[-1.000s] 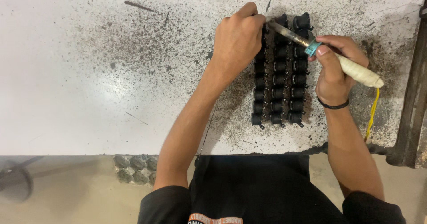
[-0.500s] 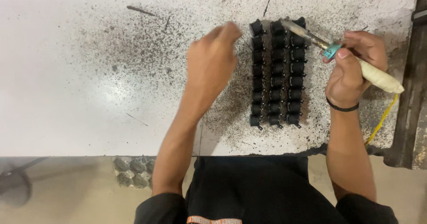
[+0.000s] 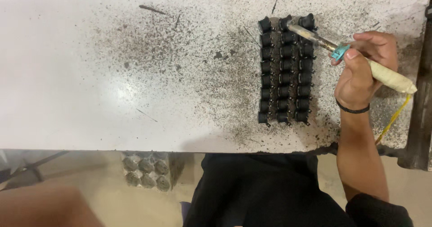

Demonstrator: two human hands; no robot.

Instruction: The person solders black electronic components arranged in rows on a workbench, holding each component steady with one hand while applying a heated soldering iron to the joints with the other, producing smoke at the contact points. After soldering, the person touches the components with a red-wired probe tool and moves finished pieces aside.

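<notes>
Left hand has withdrawn off the worktop since the earlier frame; only a blurred forearm shows at lower left, fingers unseen, cannot tell their state. Black parts in three rows, long axis near-to-far, toward the right edge. Right hand fingers wrapped around soldering iron; tip points far-left, touching the top middle part.

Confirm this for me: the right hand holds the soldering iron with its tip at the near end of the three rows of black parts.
Not quite. In the head view the right hand does hold the soldering iron, but its tip rests at the far end of the three rows of black parts, on the top of the middle row, not the near end.
</notes>
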